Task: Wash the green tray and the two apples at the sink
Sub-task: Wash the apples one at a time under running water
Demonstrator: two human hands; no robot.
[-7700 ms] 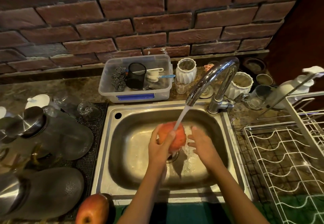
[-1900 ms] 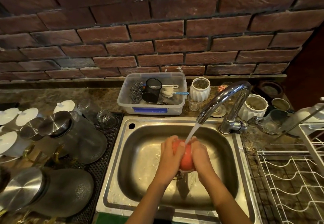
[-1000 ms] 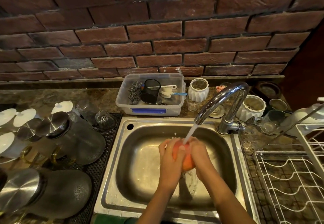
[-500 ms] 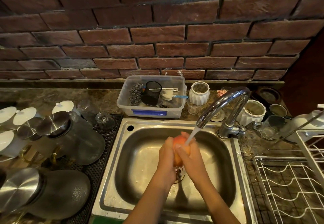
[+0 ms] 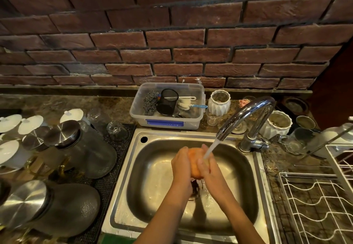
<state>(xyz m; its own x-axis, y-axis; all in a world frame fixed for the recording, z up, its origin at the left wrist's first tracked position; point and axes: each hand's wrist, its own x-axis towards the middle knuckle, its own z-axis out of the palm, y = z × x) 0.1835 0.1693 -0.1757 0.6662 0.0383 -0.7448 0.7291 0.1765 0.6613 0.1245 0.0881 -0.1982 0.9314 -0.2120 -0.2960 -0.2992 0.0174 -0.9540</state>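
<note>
Down at the near edge a bit of green tray (image 5: 116,240) is peeking out in front of the sink (image 5: 122,167). Over the basin, left hand (image 5: 181,165) and right hand (image 5: 209,171) are both wrapping round one apple (image 5: 193,162), cupping it from either side. Water is running from the tap (image 5: 246,115) onto it. Further back, a plastic tub (image 5: 166,123) of scrubbers is sitting against the brick wall (image 5: 172,39).

Head camera looks steeply down, fairly near, over the sink (image 5: 256,169) toward the brick wall (image 5: 172,39).

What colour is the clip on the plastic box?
Blue, on the clear plastic box behind the sink; head view.
</note>
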